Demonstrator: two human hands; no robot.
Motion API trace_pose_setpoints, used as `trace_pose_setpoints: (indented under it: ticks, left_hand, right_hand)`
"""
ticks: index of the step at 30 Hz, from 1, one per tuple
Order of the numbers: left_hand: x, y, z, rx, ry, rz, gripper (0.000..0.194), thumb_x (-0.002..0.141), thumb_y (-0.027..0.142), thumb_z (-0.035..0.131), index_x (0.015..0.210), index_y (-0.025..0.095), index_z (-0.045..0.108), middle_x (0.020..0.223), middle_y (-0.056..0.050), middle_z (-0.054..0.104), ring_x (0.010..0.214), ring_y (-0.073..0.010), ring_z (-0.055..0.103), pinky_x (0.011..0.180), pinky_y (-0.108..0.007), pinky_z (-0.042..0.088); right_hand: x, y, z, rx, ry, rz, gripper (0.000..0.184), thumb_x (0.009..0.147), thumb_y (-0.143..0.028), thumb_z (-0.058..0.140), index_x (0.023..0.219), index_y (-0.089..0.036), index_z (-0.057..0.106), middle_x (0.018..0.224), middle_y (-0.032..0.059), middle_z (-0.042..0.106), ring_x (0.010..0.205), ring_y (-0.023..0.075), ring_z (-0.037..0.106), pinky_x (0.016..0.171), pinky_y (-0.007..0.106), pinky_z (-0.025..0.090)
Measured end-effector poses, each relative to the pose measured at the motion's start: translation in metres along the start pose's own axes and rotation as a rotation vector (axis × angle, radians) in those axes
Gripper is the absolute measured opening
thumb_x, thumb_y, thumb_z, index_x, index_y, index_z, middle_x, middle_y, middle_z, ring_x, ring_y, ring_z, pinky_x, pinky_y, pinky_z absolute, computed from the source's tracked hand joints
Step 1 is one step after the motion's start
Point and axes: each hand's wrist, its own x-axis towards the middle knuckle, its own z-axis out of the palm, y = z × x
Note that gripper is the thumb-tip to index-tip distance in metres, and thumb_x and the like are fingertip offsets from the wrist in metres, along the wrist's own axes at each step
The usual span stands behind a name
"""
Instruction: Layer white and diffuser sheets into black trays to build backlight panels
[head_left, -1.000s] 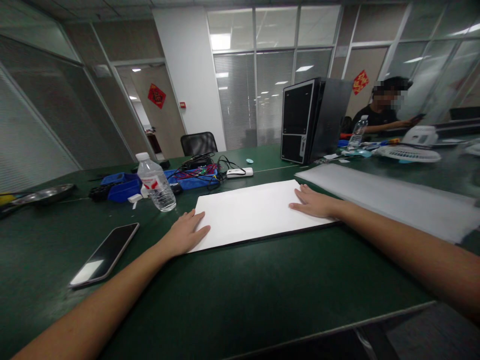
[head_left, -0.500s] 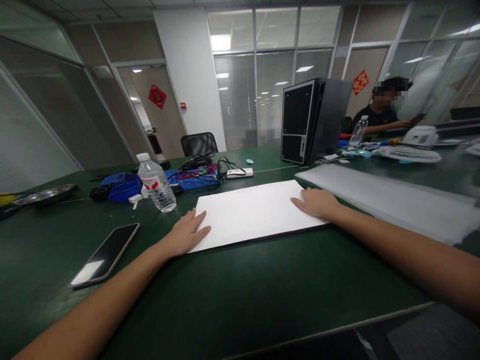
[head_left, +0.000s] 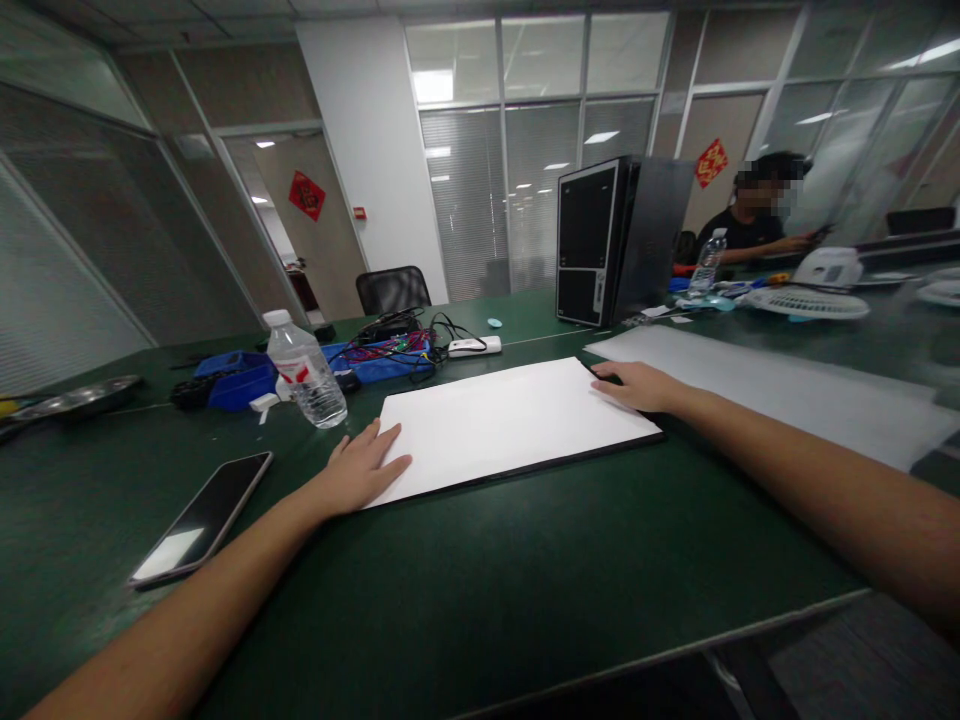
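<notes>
A white sheet of paper [head_left: 502, 430] lies flat on a thin black board [head_left: 525, 470], whose dark edge shows along the front and at the right corners. My left hand [head_left: 358, 470] rests on the paper's left end, fingers spread and thumb apart. Over the right edge, my right hand [head_left: 637, 386] has its fingers stretched out and its thumb apart, close to the paper's surface; whether it presses on it I cannot make out. To the left of my left hand lies a phone [head_left: 206, 515], screen up. Just beyond that hand, a water bottle [head_left: 307, 372] stands upright.
Translucent white sheets [head_left: 757, 390] lie at the right of the green table [head_left: 480, 580]. Behind are a black computer tower [head_left: 622, 240], blue trays [head_left: 244, 380] with cables, a white power strip [head_left: 475, 346] and a white fan [head_left: 810, 300]. A person [head_left: 742, 232] sits at far right.
My right hand has shifted outward and up to the paper's right edge, uncovering the front right corner. My left hand stays on the left end. The whole view has turned slightly.
</notes>
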Motion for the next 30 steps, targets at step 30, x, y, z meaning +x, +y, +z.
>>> trace_pose_setpoints:
  ticks: [30]
  left_hand:
    - [-0.001, -0.002, -0.003, -0.005, -0.010, 0.044, 0.095, 0.097, 0.077, 0.027, 0.171, 0.017, 0.028, 0.179, -0.015, 0.016, 0.165, -0.0369, 0.019, 0.131, -0.063, 0.017]
  right_hand:
    - [-0.008, 0.011, -0.018, -0.243, 0.204, 0.343, 0.056, 0.106, -0.034, 0.030, 0.144, -0.012, 0.064, 0.123, 0.0295, 0.073, 0.109, 0.0426, 0.072, 0.091, 0.056, 0.053]
